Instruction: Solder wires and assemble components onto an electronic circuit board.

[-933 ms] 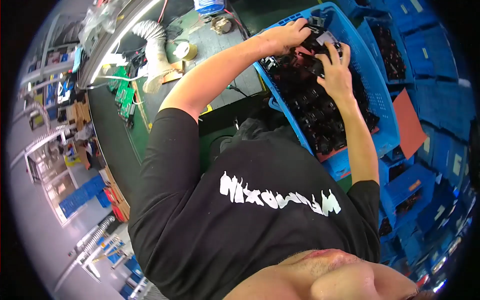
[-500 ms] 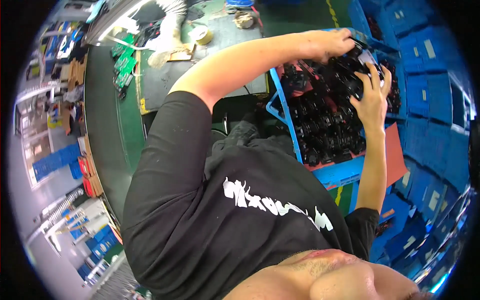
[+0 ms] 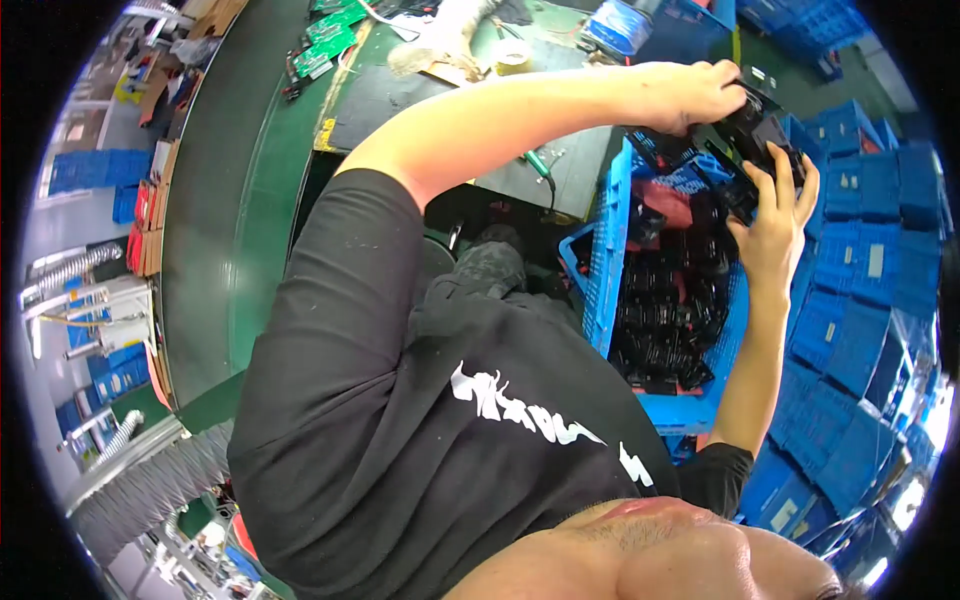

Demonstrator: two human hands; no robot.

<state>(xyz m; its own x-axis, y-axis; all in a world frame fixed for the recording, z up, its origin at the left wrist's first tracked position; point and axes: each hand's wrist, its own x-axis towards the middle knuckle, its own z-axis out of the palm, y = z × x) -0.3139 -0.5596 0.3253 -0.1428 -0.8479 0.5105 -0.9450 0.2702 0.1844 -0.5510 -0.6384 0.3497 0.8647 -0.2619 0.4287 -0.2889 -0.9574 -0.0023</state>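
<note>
as the left hand (image 3: 705, 95) and the right hand (image 3: 772, 228) grasp a bunch of black parts (image 3: 745, 125), a blue crate (image 3: 605, 262) holds many more

in the head view, the left arm stretches across in front of the tabletop (image 3: 380, 105), and the left hand curls its fingers firmly over the bunch from the left. the right hand is spread around the bunch from the near right, its thumb on the left and its fingers bent over the other side; some of the contact is hidden. the bunch is at the far end of the crate, and whether it rests on the contents below cannot be told. inside the crate, loose black pieces (image 3: 665, 310) lie packed close together, with a reddish sheet (image 3: 668, 205) showing among them.

on the tabletop, a green tool (image 3: 538, 163) with a dark cord lies near the crate. beyond the left forearm are a roll of tape (image 3: 512, 57) and a blue package (image 3: 618, 28). green circuit boards (image 3: 325, 45) lie at the upper left, and stacked blue bins (image 3: 850, 260) line the right side.
</note>
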